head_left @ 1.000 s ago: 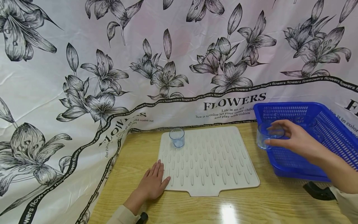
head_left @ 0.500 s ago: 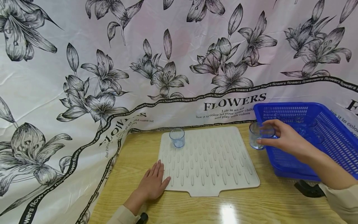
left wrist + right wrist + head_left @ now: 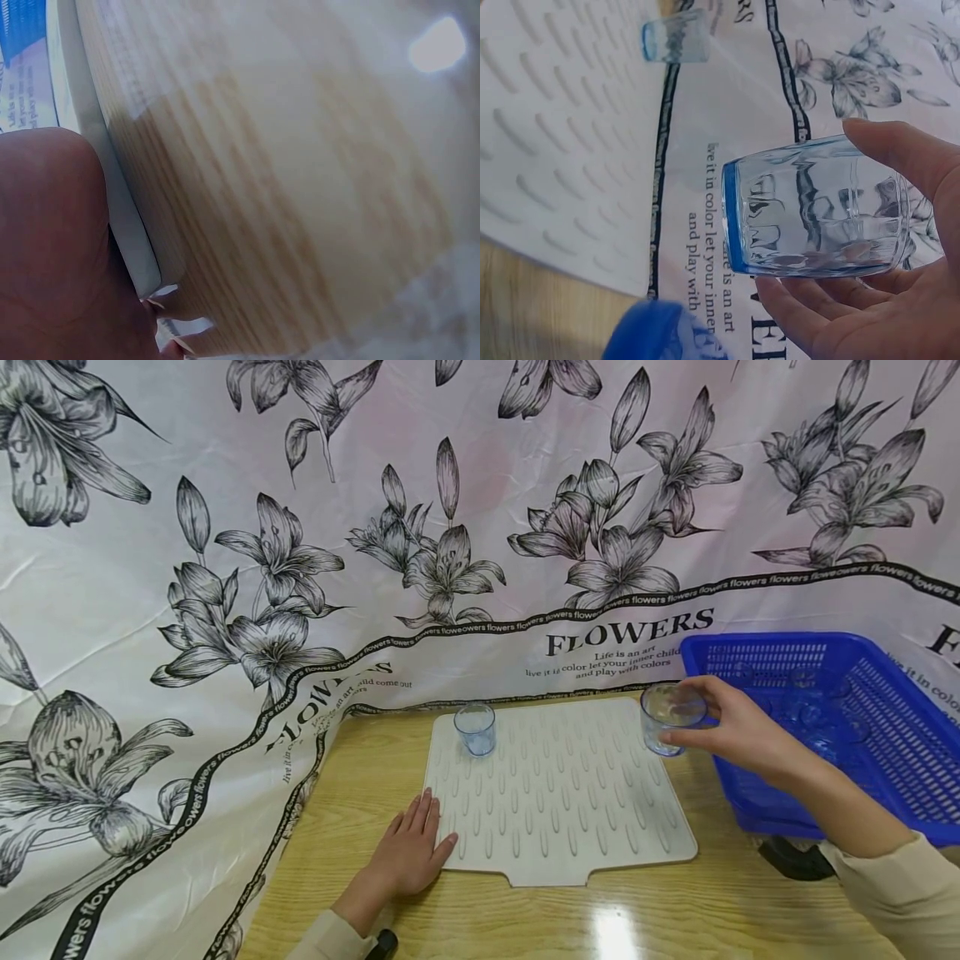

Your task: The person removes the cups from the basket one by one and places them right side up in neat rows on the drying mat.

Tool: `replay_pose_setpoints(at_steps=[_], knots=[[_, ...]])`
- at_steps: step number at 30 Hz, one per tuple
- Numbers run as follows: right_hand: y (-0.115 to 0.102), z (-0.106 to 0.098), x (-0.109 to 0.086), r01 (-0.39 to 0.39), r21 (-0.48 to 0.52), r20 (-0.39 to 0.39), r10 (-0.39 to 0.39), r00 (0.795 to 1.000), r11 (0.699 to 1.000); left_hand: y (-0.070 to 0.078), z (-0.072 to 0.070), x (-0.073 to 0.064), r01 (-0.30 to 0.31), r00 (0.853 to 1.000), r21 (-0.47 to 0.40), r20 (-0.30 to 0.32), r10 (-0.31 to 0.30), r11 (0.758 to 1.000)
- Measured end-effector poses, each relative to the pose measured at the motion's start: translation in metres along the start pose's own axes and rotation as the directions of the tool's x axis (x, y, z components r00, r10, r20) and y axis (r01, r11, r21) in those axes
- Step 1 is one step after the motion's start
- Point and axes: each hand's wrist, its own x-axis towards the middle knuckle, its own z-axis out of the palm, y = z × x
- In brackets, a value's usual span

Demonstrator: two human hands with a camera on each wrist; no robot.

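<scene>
right hand (image 3: 731, 727) is pinching a clear bluish glass (image 3: 664, 714) by its sides, thumb opposite the curled fingers. glass is hanging upright in the air at the white mat's (image 3: 555, 810) right edge, near the far corner. left hand (image 3: 408, 852) is lying palm down at the mat's left edge, fingers straight and close together, thumb spreading away. second glass (image 3: 476, 731) is standing on the mat, far left. blue basket (image 3: 742, 818) is sitting right of the mat, holding more glasses (image 3: 810, 714). floral cloth (image 3: 450, 668) is hanging behind.
</scene>
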Motion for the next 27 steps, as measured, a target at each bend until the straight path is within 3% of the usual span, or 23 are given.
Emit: replay_pose_setpoints(at_steps=[12, 27], knots=[[-0.016, 0.017, 0.012, 0.018, 0.015, 0.008, -0.018, 1.000, 1.000, 0.012, -0.014, -0.009, 0.015, 1.000, -0.018, 0.022, -0.015, 1.000], [-0.031, 0.034, 0.017, 0.060, 0.042, -0.002, -0.060, 0.998, 0.997, -0.004, 0.005, 0.002, -0.001, 1.000, 0.021, 0.000, 0.001, 1.000]])
